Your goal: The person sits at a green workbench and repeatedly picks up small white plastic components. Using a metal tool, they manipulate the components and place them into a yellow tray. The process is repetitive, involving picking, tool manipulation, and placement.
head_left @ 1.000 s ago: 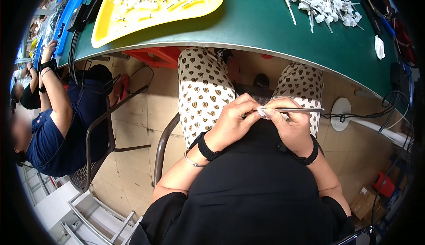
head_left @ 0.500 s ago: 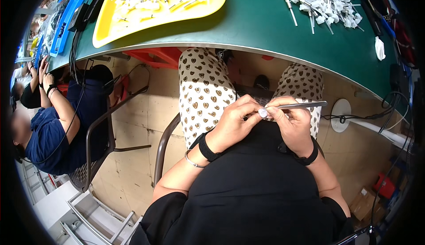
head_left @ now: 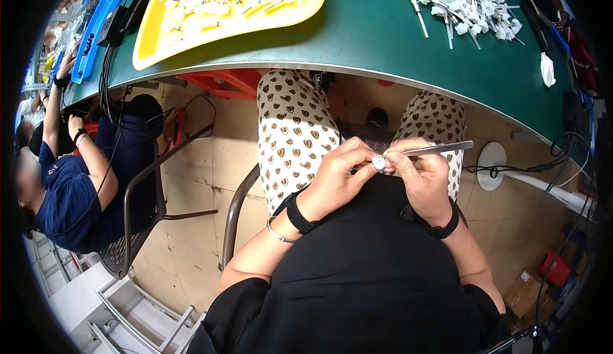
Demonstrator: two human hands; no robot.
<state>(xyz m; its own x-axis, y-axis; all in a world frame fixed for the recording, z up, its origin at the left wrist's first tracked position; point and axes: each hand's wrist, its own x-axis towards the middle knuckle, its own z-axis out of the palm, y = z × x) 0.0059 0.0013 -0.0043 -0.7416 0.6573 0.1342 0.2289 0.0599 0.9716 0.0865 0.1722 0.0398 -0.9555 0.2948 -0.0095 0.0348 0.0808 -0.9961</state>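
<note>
My left hand (head_left: 345, 174) is closed, with thumb and fingers pinching a small whitish round part (head_left: 379, 162) above my lap. Close against it, my right hand (head_left: 418, 174) grips a slim, flat metal hand tool (head_left: 440, 149). The tool's free end sticks out to the right past my knuckles, while its working tip is hidden between the fingers at the small part. Both hands meet just short of the table's front edge.
On the green table (head_left: 357, 34) a yellow tray (head_left: 143, 47) holds many white-and-metal pieces. A heap of similar pieces (head_left: 469, 6) lies at the right, near a white scrap (head_left: 547, 70). Cables (head_left: 562, 156) hang at the right edge. A co-worker (head_left: 76, 188) sits at the left.
My hands have barely moved; the metal tool's free end has tilted slightly upward. At the left, the co-worker's one arm has reached farther forward and the other hand has lowered.
</note>
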